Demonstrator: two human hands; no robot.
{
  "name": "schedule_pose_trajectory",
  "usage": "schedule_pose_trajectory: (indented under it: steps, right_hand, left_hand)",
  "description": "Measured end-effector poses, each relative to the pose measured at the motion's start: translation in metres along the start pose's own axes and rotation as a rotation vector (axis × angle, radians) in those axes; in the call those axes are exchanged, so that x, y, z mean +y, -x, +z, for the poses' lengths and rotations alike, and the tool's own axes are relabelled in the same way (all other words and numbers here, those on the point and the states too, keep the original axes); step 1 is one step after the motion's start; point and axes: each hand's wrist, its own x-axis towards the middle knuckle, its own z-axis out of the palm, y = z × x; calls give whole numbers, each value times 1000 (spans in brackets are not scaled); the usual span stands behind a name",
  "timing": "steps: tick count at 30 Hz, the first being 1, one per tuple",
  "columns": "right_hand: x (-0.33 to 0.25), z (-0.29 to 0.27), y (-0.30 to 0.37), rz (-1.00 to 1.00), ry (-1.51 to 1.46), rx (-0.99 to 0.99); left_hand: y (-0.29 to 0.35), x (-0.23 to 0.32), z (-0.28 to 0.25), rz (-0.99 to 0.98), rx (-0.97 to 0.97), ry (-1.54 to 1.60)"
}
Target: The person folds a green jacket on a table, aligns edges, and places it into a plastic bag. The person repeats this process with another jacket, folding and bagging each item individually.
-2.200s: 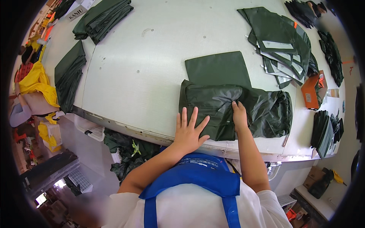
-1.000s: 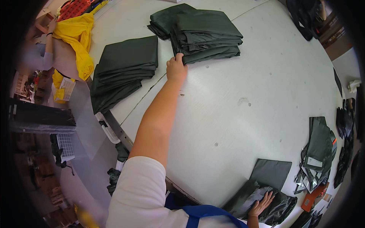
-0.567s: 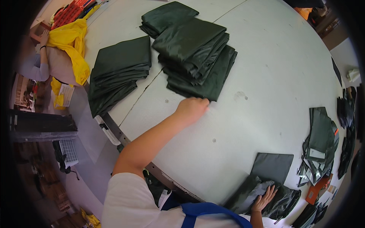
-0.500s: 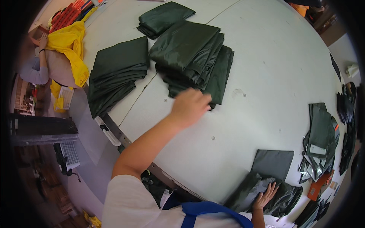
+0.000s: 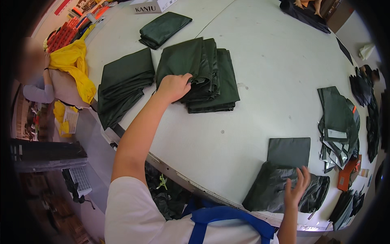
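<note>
My left hand (image 5: 174, 87) is at the near edge of a stack of folded dark green fabric pieces (image 5: 180, 59), its fingers curled onto a piece. The fabric is thin and slightly shiny. Another fanned stack of the same folded pieces (image 5: 126, 77) lies to its left, and a smaller folded stack (image 5: 165, 28) sits farther back. Over a crumpled, shiny dark green bundle (image 5: 266, 189) near the table's front edge, my right hand (image 5: 297, 189) has its fingers spread and holds nothing. A flat dark grey-green square (image 5: 289, 150) sticks out behind that bundle.
Packed dark green pieces with white labels (image 5: 337, 122) lie on the right of the white table (image 5: 260, 110), beside an orange-brown item (image 5: 347, 175). A white box (image 5: 152, 5) stands at the back. At far left, another person handles yellow fabric (image 5: 75, 61).
My left hand has moved left along the middle stack's near edge, and the stack's upper pieces have shifted left. My right hand has lifted off the bundle. The view has shifted.
</note>
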Motion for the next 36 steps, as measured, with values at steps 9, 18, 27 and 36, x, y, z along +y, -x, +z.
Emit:
schedule_pose_trajectory:
  steps: [9, 18, 27, 36]
  right_hand:
    - [-142, 183, -48, 450, -1841, -755]
    - [-145, 147, -15, 586, -1148, -541]
    - [-160, 141, -26, 642, -1194, -818]
    - [-148, 71, 17, 471, -1655, -625]
  left_hand:
    - [78, 156, -50, -238, -235, 360]
    - [207, 114, 25, -381, 287, 271]
    - [307, 69, 34, -1057, -17, 2159]
    - [297, 157, 56, -702, -253, 2752]
